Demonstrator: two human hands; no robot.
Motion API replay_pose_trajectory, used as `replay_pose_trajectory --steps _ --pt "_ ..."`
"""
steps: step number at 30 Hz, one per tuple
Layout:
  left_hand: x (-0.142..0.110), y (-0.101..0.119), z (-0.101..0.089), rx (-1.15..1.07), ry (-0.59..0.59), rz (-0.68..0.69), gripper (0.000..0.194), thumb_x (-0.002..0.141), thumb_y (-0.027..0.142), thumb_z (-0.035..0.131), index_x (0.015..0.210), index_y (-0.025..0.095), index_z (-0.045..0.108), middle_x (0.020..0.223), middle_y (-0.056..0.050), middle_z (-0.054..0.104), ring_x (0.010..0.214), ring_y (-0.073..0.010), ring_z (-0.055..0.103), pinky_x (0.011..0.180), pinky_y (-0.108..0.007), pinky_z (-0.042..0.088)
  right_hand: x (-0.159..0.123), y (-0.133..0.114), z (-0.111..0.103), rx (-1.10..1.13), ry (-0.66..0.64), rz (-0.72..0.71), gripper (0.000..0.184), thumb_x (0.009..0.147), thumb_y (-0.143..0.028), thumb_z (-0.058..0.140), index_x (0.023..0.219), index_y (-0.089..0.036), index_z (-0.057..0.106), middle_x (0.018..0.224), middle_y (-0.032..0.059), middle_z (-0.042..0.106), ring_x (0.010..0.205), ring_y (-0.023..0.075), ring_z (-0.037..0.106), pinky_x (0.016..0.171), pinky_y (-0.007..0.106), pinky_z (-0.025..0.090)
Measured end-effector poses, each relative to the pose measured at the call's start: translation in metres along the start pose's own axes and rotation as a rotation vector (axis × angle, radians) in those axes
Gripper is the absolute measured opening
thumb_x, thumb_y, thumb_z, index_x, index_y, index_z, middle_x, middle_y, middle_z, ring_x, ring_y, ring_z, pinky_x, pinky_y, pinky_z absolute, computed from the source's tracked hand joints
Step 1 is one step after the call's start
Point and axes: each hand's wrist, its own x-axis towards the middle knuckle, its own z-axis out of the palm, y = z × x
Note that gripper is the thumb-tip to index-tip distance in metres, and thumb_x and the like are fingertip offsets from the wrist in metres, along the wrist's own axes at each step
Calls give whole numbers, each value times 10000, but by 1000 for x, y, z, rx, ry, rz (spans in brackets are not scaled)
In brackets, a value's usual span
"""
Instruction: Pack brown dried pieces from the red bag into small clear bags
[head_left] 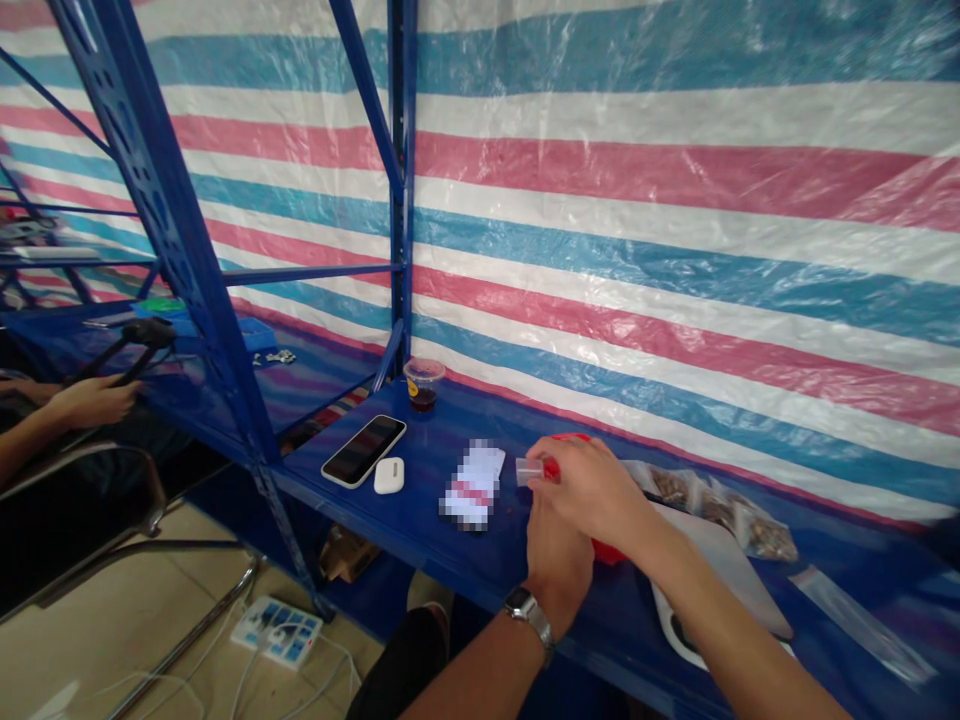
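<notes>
A small clear plastic bag (529, 471) sticks out to the left from the fingertips of my right hand (589, 485), which is closed on it in a pinch. Just below, my left hand (559, 550), with a watch on its wrist, meets the right one. Its fingers are hidden behind the right hand, so I cannot tell what they hold. Under and behind both hands lies a red container (607, 553), mostly covered. A flat white device like a scale (720, 570) rests under my right forearm. Beyond it sit several clear bags of brown pieces (765, 535).
A long clear plastic bag (862, 625) lies at the right. Left of my hands are a lit phone (472, 487), a white earphone case (389, 476), a dark phone (365, 450) and a cup of dark liquid (423, 385). Another person's hand (97, 402) is beyond a blue post (180, 230).
</notes>
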Motion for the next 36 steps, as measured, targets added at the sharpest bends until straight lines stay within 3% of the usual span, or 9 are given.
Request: replay_pose_trajectory --steps 4,6,9,12,16,21,23,29,36 --pt "-6 13 -24 84 -21 -89 255 913 55 442 1048 189 612 1139 -141 647 1061 -270 601 935 -414 484 -25 48 -3 65 123 203 210 915 -344 643 1088 -280 742 1045 44 795 981 263 741 869 350 513" --pt "-6 15 -32 24 -7 -83 230 890 36 447 966 210 578 1065 -105 639 1006 -233 598 892 -360 470 -36 68 5 68 82 272 212 918 -368 640 1067 -268 753 1030 52 800 965 269 747 865 355 521" --pt "-4 15 -38 -69 26 -42 225 862 16 457 888 221 546 936 -55 621 900 -204 585 799 -311 438 -44 82 19 56 19 230 287 917 -293 635 1178 -232 737 1165 81 774 1100 280 712 974 379 494" --pt "-3 20 -45 -63 29 -39 215 865 22 451 839 225 516 838 -17 589 777 -179 547 712 -287 394 -48 75 21 29 127 194 363 937 -211 574 1283 -200 680 1257 105 727 1173 273 665 1035 397 461" --pt "1 37 -69 -29 102 -40 157 869 71 500 886 225 528 788 15 560 735 -164 536 699 -278 409 -54 41 11 67 282 153 282 988 -164 458 1088 -223 715 1113 73 737 1050 238 669 985 377 459" --pt "17 48 -108 -125 355 6 216 890 225 608 1091 222 529 811 41 555 714 -134 568 700 -253 465 -46 -3 31 -16 49 0 249 972 -172 523 1095 -219 735 1071 87 745 1059 267 654 964 401 436" --pt "19 43 -116 -86 358 37 215 889 246 620 1079 221 522 772 57 496 682 -125 537 694 -249 463 -35 -11 47 -61 -30 -50 229 974 -212 548 1101 -196 739 1086 109 735 1081 285 641 955 410 437" --pt "14 26 -122 3 198 41 290 871 245 622 1143 213 527 875 13 556 772 -151 573 745 -279 481 -14 -8 72 -80 -84 -61 224 997 -261 547 1034 -179 752 1078 111 726 1069 275 634 943 396 433" --pt "20 29 -117 20 156 -24 162 944 376 591 988 227 543 737 52 570 643 -142 557 636 -263 430 -35 21 28 20 170 52 211 993 -189 534 974 -221 741 1033 53 747 1022 231 649 952 364 411"
